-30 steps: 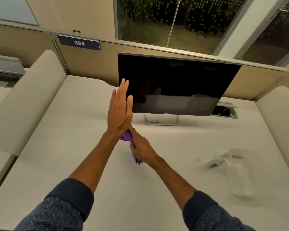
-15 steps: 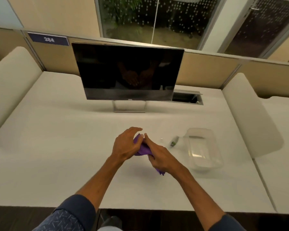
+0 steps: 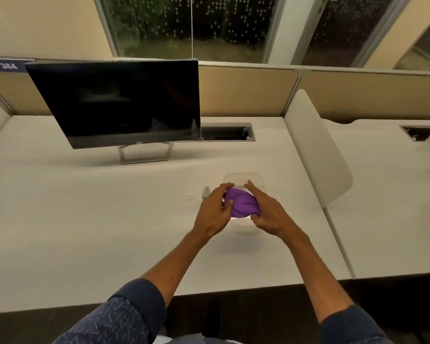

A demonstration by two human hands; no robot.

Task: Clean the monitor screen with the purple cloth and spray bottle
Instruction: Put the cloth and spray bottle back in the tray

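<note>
At centre frame, the left hand (image 3: 212, 212) and right hand (image 3: 268, 214) are clamping their fingers on the bunched purple cloth (image 3: 241, 203) above a clear tub (image 3: 243, 177); the monitor (image 3: 119, 103) stands upper left. The spray bottle (image 3: 206, 191) sits close behind the left hand, so it risks a knock.

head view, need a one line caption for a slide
Both hands, left hand and right hand, bunch a purple cloth over a clear container, monitor dark behind.

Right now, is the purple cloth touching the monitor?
Apart. The head view shows the purple cloth bunched between both hands over the desk, well short of the monitor.
</note>
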